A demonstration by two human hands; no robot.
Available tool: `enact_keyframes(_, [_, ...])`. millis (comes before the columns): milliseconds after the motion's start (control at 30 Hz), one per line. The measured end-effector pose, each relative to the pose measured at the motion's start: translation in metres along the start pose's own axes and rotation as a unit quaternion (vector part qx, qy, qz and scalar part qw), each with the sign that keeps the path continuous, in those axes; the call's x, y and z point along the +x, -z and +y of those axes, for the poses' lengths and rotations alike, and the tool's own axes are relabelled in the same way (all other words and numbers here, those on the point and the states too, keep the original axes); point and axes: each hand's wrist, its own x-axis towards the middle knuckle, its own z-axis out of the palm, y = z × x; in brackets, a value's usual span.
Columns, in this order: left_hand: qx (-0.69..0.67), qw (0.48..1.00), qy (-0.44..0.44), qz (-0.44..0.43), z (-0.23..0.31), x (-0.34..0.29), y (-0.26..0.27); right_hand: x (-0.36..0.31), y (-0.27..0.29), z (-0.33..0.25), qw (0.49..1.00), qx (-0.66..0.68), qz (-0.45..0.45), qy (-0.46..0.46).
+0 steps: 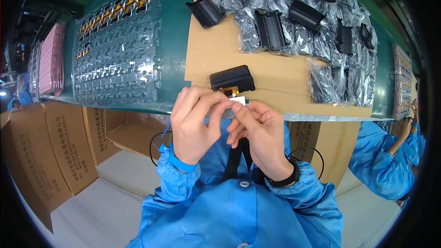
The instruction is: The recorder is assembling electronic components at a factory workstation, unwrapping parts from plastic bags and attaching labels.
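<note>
At the near edge of the cardboard sheet lies a black plastic housing (233, 78), with an orange flex circuit (229, 91) showing on its near side. Just in front of it, both hands meet at a small white piece (239, 100). My right hand (262, 133) is closed, pinching this piece between thumb and finger. My left hand (195, 117) is closed too, its thumb and fingertips pressed together at the piece's left end, beside the flex circuit. Those fingertips hide what lies between them.
Bagged black parts (275, 14) cover the back of the cardboard sheet (206, 55), several loose black housings (271, 30) on top. Left, a clear blister tray (119, 59) carries orange-and-black parts. Cardboard boxes (50, 156) stand lower left. At right sits another person in a blue sleeve (381, 156).
</note>
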Motion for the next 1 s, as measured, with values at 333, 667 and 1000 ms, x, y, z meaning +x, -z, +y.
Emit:
enact_keyframes(333, [-0.066,0.997,0.024,-0.015,0.010,0.015,0.000,-0.002,-0.010,0.003,0.996,-0.066,0.028,0.051])
enact_keyframes(667, [0.007,0.996,-0.079,-0.052,0.006,0.022,-0.005,-0.003,-0.009,-0.002,0.992,-0.104,0.032,0.062])
enact_keyframes(1000, [0.025,0.998,-0.047,0.021,0.002,0.003,0.013,-0.002,-0.016,-0.005,0.995,-0.091,0.015,0.023])
